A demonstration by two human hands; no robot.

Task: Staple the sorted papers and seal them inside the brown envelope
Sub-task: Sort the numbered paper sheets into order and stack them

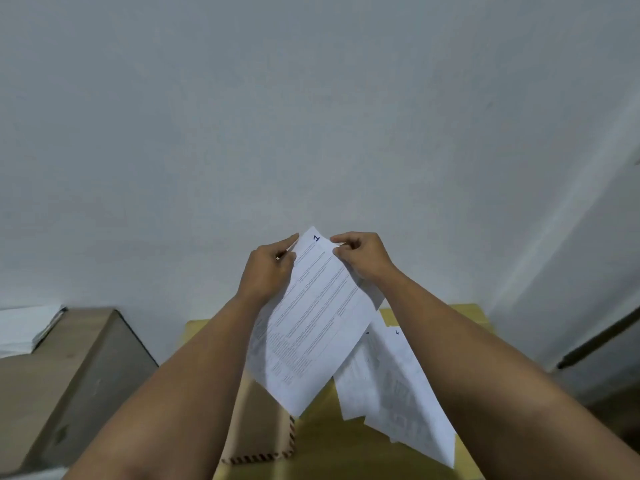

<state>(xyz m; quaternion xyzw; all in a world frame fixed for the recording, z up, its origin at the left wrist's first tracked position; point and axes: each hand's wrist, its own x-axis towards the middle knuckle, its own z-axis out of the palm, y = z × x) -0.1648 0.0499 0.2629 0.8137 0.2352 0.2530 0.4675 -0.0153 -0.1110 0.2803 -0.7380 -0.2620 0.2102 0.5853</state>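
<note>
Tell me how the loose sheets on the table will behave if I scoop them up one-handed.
The loose sheets look thin and fanned unevenly, so they'd probably flop and slide apart. One overhangs the table edge, so it likely lifts easily.

Two hands (266,268) (363,254), one brown envelope (263,424), one held-up paper (311,323), some loose papers (391,382), one bench (325,455).

Both hands up: the left hand (268,268) and right hand (362,256) pinch the top corners of a printed sheet (311,320) marked "1", lifted above the table (346,441). More papers (398,393) lie below, beside a brown envelope (266,427) with striped edging.
</note>
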